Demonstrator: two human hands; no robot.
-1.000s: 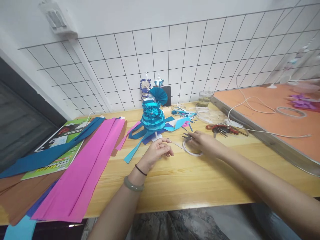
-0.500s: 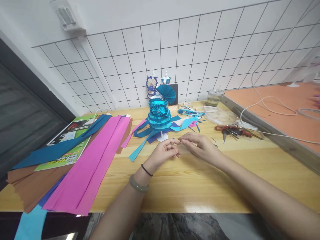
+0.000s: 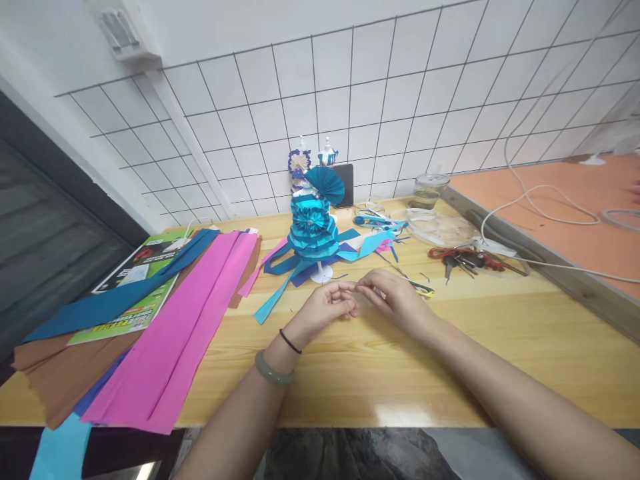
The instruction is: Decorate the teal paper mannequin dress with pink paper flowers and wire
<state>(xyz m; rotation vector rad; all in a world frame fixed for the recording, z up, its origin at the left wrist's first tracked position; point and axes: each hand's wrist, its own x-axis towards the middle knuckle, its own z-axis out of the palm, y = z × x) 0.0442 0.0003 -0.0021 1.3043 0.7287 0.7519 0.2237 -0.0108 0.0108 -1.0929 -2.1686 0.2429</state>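
Behind the pale wooden desk (image 3: 360, 380) rises a white wall (image 3: 260, 23), plain above, its lower part covered in white tiles (image 3: 373, 110) with dark joints. A white box (image 3: 123, 33) is fixed high on the left, and white trunking (image 3: 188, 141) slants down beneath it. A dark grey panel (image 3: 45, 220) fills the far left. Rightward lies a grey-edged orange surface (image 3: 560, 193). Light glares near the desk's front edge.

The pleated dress (image 3: 314, 241) is turquoise, its fan (image 3: 327, 185) teal; the long paper strips (image 3: 175, 340) pink; the wall (image 3: 373, 57) white, dark-gridded.
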